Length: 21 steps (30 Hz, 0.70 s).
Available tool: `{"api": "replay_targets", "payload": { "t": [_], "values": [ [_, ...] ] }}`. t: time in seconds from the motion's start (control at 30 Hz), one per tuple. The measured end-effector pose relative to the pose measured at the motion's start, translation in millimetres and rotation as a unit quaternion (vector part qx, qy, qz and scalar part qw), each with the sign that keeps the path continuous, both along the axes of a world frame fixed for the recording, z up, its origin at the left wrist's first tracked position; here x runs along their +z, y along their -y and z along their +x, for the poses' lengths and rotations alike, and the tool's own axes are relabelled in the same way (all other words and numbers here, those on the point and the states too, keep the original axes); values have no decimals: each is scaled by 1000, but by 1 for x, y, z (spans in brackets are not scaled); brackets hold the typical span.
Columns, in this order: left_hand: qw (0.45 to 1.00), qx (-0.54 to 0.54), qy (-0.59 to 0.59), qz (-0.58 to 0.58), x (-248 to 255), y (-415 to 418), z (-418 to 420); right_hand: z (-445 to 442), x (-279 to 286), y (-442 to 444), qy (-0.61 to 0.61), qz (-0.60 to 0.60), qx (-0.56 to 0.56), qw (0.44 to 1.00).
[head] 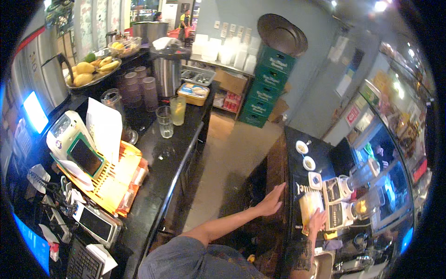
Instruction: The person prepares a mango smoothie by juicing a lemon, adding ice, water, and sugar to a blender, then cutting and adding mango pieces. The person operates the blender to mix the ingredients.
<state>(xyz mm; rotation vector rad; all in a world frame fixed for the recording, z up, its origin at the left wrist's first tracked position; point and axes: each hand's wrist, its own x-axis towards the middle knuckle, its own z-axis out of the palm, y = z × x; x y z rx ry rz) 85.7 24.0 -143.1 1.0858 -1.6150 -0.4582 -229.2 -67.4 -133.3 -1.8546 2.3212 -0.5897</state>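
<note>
My left hand [271, 201] reaches to the edge of the dark right-hand counter [294, 188], fingers extended and holding nothing. Further right, my right hand [316, 220] is at the front of a white blender base [336, 215], its fingers spread; whether they press on it I cannot tell. That blender's clear jar [371, 205] leans to the right in this view and has yellow pieces inside. A second blender [334, 190] stands beside it with a clear jar [364, 172]. A flat pale-yellow item [308, 205], perhaps a board or packet, lies between my hands.
Two small white bowls [301, 147] and a square white dish [315, 180] sit farther along that counter. A metal sink [322, 263] is near my right forearm. Across the aisle, the left counter [153, 174] holds glasses [164, 122] and an orange basket [122, 174]. Green crates [266, 90] are stacked behind.
</note>
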Motion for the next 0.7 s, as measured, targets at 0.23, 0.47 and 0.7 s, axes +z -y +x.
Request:
{"api": "replay_targets", "payload": {
  "t": [0.23,0.47,0.7],
  "values": [
    [959,94,-146,226,-68,-107,146,-1,36,25,-158,90,-35,983],
    [947,78,-158,268,-85,-155,194,108,19,91,-97,94,24,990],
    [934,51,-136,326,-69,-197,211,142,38,49,-7,-5,36,999]
  ]
}}
